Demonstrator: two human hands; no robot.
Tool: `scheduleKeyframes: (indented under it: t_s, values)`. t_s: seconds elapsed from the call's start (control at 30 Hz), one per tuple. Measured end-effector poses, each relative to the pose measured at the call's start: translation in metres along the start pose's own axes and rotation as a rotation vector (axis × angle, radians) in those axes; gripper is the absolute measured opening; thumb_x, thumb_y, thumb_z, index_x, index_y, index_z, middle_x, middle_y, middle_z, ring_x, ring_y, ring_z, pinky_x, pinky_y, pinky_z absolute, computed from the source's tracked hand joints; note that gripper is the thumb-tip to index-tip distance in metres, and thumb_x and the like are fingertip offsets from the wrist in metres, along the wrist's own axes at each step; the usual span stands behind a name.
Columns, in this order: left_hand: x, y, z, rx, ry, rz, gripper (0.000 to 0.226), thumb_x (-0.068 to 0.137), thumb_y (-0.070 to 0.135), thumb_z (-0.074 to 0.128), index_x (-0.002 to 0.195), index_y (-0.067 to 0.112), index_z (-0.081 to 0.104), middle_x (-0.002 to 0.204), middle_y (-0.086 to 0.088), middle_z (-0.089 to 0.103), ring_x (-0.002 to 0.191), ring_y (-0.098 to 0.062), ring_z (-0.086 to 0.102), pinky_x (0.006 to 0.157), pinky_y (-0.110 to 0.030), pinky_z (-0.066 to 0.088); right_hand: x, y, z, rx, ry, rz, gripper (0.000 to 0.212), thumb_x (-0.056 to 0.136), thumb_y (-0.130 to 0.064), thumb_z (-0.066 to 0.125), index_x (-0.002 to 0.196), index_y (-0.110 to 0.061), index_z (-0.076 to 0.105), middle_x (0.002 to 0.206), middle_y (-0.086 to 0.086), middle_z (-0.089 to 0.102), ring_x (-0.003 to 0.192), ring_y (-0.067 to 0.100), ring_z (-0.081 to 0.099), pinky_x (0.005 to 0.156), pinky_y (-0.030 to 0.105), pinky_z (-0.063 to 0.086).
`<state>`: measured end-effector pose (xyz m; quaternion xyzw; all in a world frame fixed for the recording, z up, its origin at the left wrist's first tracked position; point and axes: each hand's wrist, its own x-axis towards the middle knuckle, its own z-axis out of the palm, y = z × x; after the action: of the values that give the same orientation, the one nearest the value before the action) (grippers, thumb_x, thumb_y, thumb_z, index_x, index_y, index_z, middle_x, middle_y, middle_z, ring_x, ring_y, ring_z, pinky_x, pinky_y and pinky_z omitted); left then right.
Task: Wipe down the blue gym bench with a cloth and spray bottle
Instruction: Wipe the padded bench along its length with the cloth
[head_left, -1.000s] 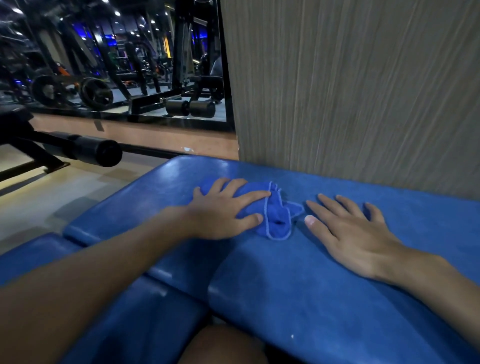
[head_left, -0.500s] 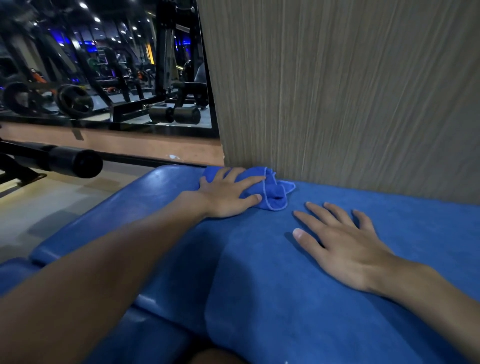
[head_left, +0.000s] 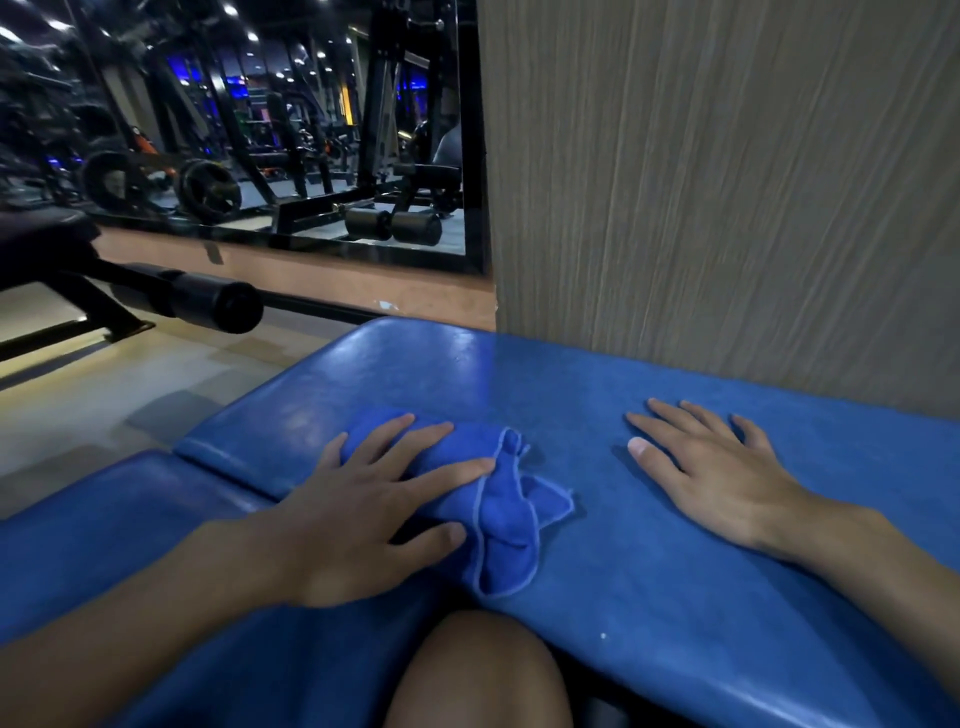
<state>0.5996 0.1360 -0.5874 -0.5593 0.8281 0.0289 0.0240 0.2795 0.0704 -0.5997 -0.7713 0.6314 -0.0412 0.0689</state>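
Note:
The blue gym bench (head_left: 649, 597) fills the lower part of the head view, its padded top running from left to right against a wall. A crumpled blue cloth (head_left: 498, 514) lies on the pad near its front edge. My left hand (head_left: 374, 514) presses flat on the cloth with straight, spread fingers. My right hand (head_left: 711, 478) rests flat on the bare pad to the right of the cloth, fingers straight, holding nothing. No spray bottle is in view.
A grey wood-grain wall panel (head_left: 727, 182) stands right behind the bench. A wall mirror (head_left: 260, 130) to the left reflects gym machines. A black padded roller bar (head_left: 208, 301) juts over the tiled floor (head_left: 104, 405) at the left. My knee (head_left: 478, 675) is below.
My left hand has dragged the cloth from the far edge by the wall back toward me, to the pad's front edge. My right hand has stayed flat on the pad.

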Motion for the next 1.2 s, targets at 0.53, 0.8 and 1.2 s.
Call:
scheduleKeyframes:
  t_s: [0.53, 0.8, 1.2]
  values:
    - [0.167, -0.025, -0.003, -0.015, 0.071, -0.035, 0.052, 0.089, 0.076, 0.023, 0.137, 0.071, 0.002, 0.162, 0.016, 0.006, 0.151, -0.02, 0.001, 0.111, -0.07, 0.01, 0.031, -0.026, 0.004, -0.083, -0.032, -0.015, 0.093, 0.071, -0.074, -0.014, 0.154, -0.037, 0.004, 0.164, -0.012, -0.006, 0.15, 0.015, -0.01, 0.119, 0.051, -0.004]
    - [0.232, -0.026, -0.009, -0.067, 0.062, -0.087, 0.054, 0.092, 0.074, 0.028, 0.143, 0.067, 0.012, 0.165, 0.013, 0.005, 0.152, -0.021, -0.002, 0.11, -0.071, 0.005, 0.034, -0.025, 0.006, -0.092, -0.022, -0.007, 0.092, 0.072, -0.077, -0.013, 0.154, -0.038, 0.004, 0.164, -0.012, -0.005, 0.15, 0.014, -0.01, 0.119, 0.051, -0.004]
    - [0.075, -0.022, 0.003, 0.006, 0.088, 0.008, 0.073, 0.073, 0.09, 0.001, 0.142, 0.068, -0.002, 0.164, 0.014, 0.002, 0.152, -0.018, -0.003, 0.116, -0.061, 0.014, 0.029, -0.024, 0.003, -0.022, -0.007, 0.01, 0.068, 0.091, -0.065, 0.006, 0.153, -0.04, 0.016, 0.163, -0.014, 0.006, 0.15, 0.012, -0.002, 0.12, 0.05, -0.001]
